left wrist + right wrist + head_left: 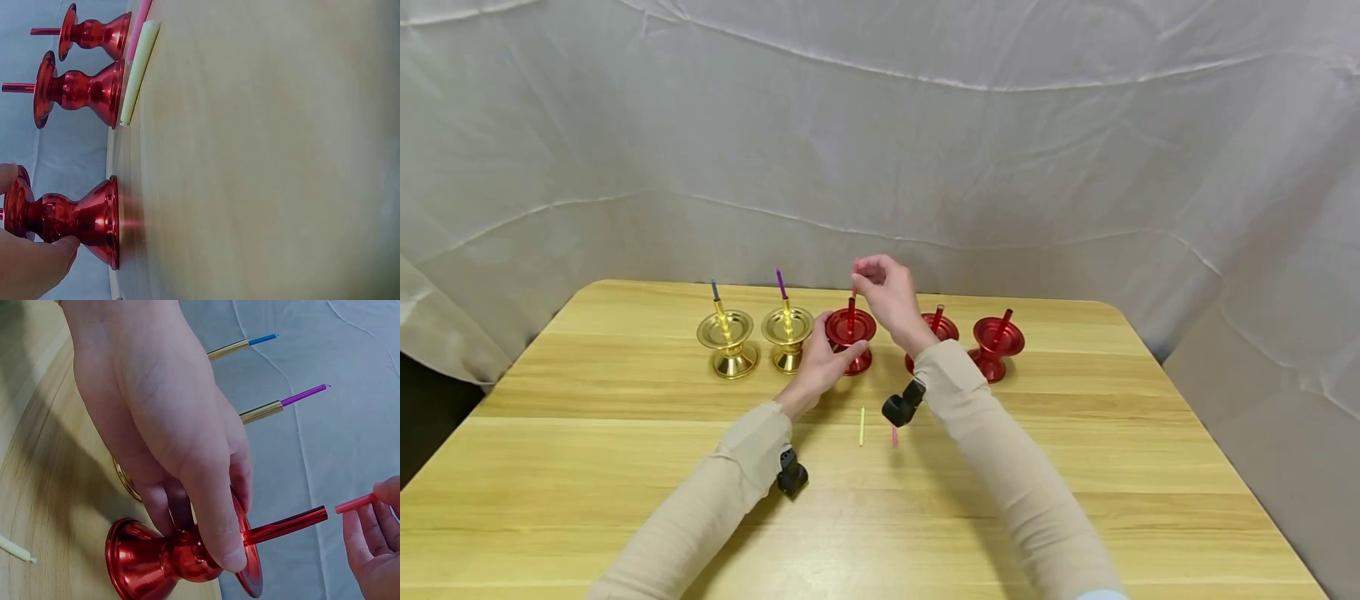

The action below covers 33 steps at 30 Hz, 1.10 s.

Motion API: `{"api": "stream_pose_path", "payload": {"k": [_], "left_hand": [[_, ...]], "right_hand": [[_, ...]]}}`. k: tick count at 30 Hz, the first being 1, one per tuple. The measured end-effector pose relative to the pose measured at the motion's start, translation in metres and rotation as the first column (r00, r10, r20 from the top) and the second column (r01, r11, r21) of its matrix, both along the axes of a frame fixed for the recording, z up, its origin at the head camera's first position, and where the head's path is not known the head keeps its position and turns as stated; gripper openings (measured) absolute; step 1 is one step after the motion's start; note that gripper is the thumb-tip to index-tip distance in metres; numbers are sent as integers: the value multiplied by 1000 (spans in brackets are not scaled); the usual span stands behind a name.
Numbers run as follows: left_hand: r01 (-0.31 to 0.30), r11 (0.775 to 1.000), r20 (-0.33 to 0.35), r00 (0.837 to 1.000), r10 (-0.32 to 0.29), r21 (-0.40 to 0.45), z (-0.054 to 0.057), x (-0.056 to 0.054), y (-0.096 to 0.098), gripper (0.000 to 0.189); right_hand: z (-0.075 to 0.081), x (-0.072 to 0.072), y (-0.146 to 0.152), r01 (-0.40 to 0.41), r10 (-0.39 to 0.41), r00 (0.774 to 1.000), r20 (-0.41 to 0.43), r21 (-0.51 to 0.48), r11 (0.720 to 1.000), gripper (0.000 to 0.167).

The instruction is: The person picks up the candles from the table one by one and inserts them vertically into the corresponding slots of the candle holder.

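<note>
short pink-red candle [355, 503] is held in the air just above the tube [284, 526] of the middle red holder [97, 215]; right-wrist view shows a narrow gap between candle end and tube mouth, no contact. long axes: both near upright, close to one line, lower end of candle facing the mouth. this end-to-mouth line-up is the relation that counts; my judgement: a slight tilt or side offset would bring the candle against the rim. right hand [886, 296] is nearer to the candle: thumb and fingers closed in a pinch on its upper part, candle pointing down from the fingertips. left hand [820, 364] sits lower, at the left of the holder, thumb and fingers curled round it, holder upright on the worktop [587, 433]. to the right: second red holder [946, 327], partly hidden by the right hand and wrist, then the end red holder [997, 338]. to the left: inner gold holder [787, 358] with purple candle [781, 283], then outer gold holder [734, 362] with blue candle [715, 291]. nearer the person, between the forearms: yellow candle [862, 427] and pink candle [894, 438] lying flat, the pink one partly covered by the black wrist camera [902, 406]. pale cloth [880, 133] hangs behind.
</note>
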<state>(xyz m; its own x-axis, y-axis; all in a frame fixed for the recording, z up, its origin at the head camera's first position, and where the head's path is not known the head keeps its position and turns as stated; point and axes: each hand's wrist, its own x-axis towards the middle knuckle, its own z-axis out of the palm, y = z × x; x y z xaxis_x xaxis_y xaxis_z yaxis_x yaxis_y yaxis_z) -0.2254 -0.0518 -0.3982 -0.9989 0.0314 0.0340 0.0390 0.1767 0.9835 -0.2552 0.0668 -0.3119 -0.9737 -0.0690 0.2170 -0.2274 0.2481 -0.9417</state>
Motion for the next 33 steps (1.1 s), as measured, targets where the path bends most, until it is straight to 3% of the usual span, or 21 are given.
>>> {"api": "stream_pose_path", "payload": {"k": [21,33], "left_hand": [[8,1000,6,1000,-8,-4,0,-1,0,72],[7,1000,-5,1000,-7,1,0,-1,1,71]], "right_hand": [[-14,-2,0,21,-21,1000,-1,165,986,14],[-15,0,3,-5,2,1000,17,155,988,23]]}}
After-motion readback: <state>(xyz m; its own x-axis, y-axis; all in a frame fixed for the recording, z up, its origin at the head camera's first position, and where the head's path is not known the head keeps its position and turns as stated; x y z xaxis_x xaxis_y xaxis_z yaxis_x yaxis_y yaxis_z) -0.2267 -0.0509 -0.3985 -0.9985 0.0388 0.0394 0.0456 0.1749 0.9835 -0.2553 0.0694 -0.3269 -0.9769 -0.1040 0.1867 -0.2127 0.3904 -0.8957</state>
